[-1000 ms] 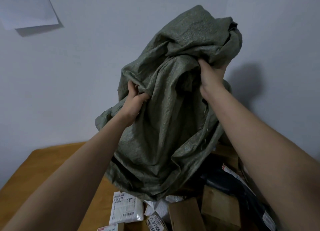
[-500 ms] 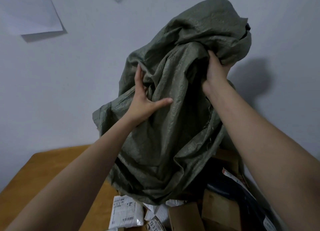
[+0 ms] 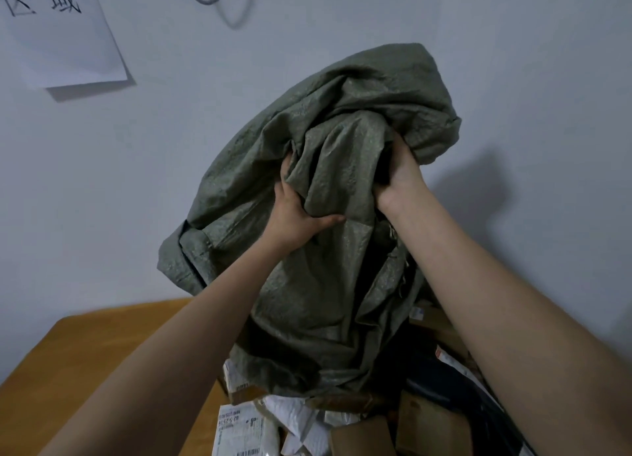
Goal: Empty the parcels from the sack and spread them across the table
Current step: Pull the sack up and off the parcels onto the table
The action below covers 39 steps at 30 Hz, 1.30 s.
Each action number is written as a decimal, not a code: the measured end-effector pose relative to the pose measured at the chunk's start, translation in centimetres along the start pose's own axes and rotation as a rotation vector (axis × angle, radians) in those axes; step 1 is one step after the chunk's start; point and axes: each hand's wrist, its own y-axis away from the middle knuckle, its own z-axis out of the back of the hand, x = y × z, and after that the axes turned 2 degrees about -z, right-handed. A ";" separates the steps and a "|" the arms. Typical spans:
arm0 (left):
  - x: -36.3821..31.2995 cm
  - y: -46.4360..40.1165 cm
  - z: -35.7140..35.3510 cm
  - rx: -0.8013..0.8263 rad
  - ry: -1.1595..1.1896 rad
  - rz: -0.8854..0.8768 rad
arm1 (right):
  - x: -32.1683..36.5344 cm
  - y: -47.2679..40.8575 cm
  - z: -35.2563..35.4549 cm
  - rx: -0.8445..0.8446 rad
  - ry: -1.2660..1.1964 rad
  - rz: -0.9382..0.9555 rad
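Overhead, held high against the wall (image 3: 513, 62): grey-green sack (image 3: 325, 168), crumpled, mouth hanging down over the parcels (image 3: 359, 425). Left grip (image 3: 294, 213) bunched into the fabric, thumb across a fold, grasping the sack. Right grip (image 3: 400, 178) clenched round a gathered handful of the sack higher up (fingertips buried in folds). Parcels heaped on the desk (image 3: 102, 349) right below: white mailers, brown boxes, dark bags. Paper sign (image 3: 61, 35) pinned at upper left.

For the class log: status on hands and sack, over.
Left hand and right hand both gripping grey-green woven sack, held upended. Parcels heaped beneath. Nothing obstructing.
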 end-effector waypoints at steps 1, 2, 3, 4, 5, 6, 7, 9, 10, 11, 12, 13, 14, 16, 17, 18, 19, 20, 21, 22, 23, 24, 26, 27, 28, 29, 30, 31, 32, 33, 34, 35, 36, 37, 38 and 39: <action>0.1 -0.1 0.1 0.001 -0.004 0.013 | -0.1 0.3 0.0 0.007 0.013 -0.014; 0.2 -0.2 0.2 -0.004 -0.010 0.027 | -0.2 0.6 0.1 0.021 0.030 -0.030; 0.3 -0.3 0.3 -0.015 -0.014 0.038 | -0.3 0.8 0.0 0.037 0.047 -0.047; 0.5 -0.5 0.4 -0.028 -0.016 0.052 | -0.5 0.9 0.1 0.048 0.069 -0.066; 0.7 -0.7 0.5 -0.041 -0.015 0.063 | -0.5 1.1 0.2 0.054 0.093 -0.088; 0.9 -0.8 0.6 -0.052 -0.011 0.075 | -0.4 1.5 0.2 0.070 0.111 -0.114; 1.1 -0.9 0.7 -0.061 -0.006 0.083 | -0.3 1.8 0.2 0.095 0.123 -0.145; 1.3 -1.0 0.9 -0.078 0.021 0.113 | -0.4 2.3 0.3 0.104 0.159 -0.196; 1.3 -1.0 1.0 -0.077 0.037 0.133 | -0.5 2.4 0.3 0.086 0.178 -0.213; 1.2 -0.9 1.0 -0.070 0.052 0.147 | -0.6 2.4 0.4 0.067 0.189 -0.229; 1.2 -0.9 1.1 -0.056 0.064 0.159 | -0.8 2.4 0.6 0.055 0.193 -0.249; 1.2 -0.8 1.1 -0.038 0.068 0.163 | -1.0 2.4 0.8 0.048 0.191 -0.273; 1.2 -0.8 1.1 -0.020 0.068 0.162 | -1.2 2.5 1.0 0.046 0.191 -0.296; 1.4 -0.7 1.2 0.015 0.047 0.138 | -1.4 2.7 1.3 0.050 0.215 -0.332; 1.3 -0.6 1.3 0.035 0.041 0.123 | -1.5 2.8 1.5 0.051 0.236 -0.347; 1.1 -0.4 1.3 0.048 0.047 0.104 | -1.6 2.9 1.6 0.048 0.267 -0.362; 0.9 -0.2 1.3 0.049 0.068 0.082 | -1.6 2.9 1.7 0.043 0.303 -0.378; 0.6 0.0 1.2 0.039 0.095 0.059 | -1.6 3.0 1.8 0.041 0.336 -0.394; 0.2 0.2 1.3 0.024 0.117 0.036 | -1.5 3.1 1.9 0.038 0.367 -0.412; -0.2 0.5 1.2 0.009 0.136 0.015 | -1.4 3.2 1.9 0.027 0.389 -0.427; -0.5 0.6 1.2 -0.005 0.153 -0.004 | -1.3 3.2 2.0 0.008 0.403 -0.440; -0.7 0.7 1.1 -0.021 0.171 -0.016 | -1.2 3.1 2.2 -0.009 0.406 -0.453; -0.8 0.8 1.0 -0.051 0.199 -0.019 | -1.0 3.0 2.6 -0.017 0.397 -0.482; -0.6 0.8 0.9 -0.062 0.197 -0.013 | -0.9 3.0 2.7 -0.008 0.387 -0.503; -0.5 0.8 0.8 -0.075 0.196 0.000 | -0.8 3.1 2.8 0.011 0.375 -0.522; -0.3 0.8 0.7 -0.092 0.201 0.020 | -0.7 3.2 2.7 0.031 0.368 -0.535; -0.4 0.7 0.6 -0.102 0.219 0.032 | -0.6 3.4 2.8 0.042 0.359 -0.533; -0.5 0.7 0.5 -0.111 0.239 0.041 | -0.4 3.5 2.9 0.044 0.357 -0.524; -0.6 0.7 0.5 -0.122 0.254 0.048 | -0.3 3.6 2.9 0.046 0.359 -0.515; -0.7 0.7 0.6 -0.130 0.264 0.052 | -0.1 3.7 3.0 0.044 0.373 -0.503; -0.8 0.6 0.7 -0.134 0.267 0.059 | 0.2 3.6 3.2 0.042 0.391 -0.491; -0.8 0.6 0.9 -0.139 0.267 0.070 | 0.6 3.7 3.3 0.043 0.419 -0.486; -0.6 0.5 1.1 -0.147 0.263 0.085 | 0.9 3.7 3.4 0.040 0.467 -0.479; -0.5 0.4 1.3 -0.156 0.258 0.097 | 1.4 3.8 3.3 0.023 0.539 -0.461; -0.4 0.4 1.6 -0.170 0.253 0.113 | 1.7 3.9 3.3 -0.005 0.630 -0.426; -0.3 0.4 1.8 -0.190 0.252 0.133 | 2.0 3.9 3.2 -0.046 0.722 -0.360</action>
